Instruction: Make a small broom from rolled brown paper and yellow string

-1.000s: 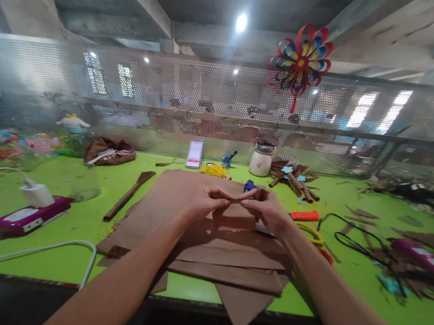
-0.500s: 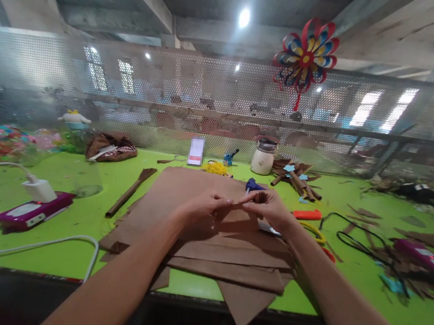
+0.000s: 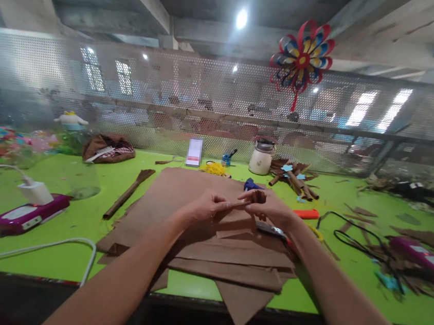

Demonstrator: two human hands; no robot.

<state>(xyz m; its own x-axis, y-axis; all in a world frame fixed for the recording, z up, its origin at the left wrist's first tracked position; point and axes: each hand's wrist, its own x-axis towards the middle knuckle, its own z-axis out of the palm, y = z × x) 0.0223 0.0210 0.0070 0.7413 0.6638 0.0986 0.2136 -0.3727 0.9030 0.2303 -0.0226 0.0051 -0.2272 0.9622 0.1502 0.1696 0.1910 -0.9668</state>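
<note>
Above a stack of brown paper sheets (image 3: 184,182), both of my hands pinch one small piece of brown paper (image 3: 235,227). Its upper edge looks curled or rolled between my fingertips, and the rest hangs down. My left hand (image 3: 208,206) grips the edge's left end with thumb and fingers. On the right end, my right hand (image 3: 268,208) has its fingers closed, with some frilled brown paper showing at the fingertips. A dark blue object (image 3: 252,185) lies just behind my right hand, partly hidden. Below that hand a metal blade (image 3: 270,229) rests on the sheets.
A rolled brown paper tube (image 3: 128,194) lies left of the stack. To the right are an orange handle (image 3: 306,214), a black cable (image 3: 352,239) and a purple power strip (image 3: 422,259). Another purple power strip (image 3: 31,213) sits left. A white jar (image 3: 260,159) and phone (image 3: 193,152) stand behind.
The small paper piece has turned in my fingers, so more of its hanging face shows. My hands stay almost in place, and the view has shifted slightly.
</note>
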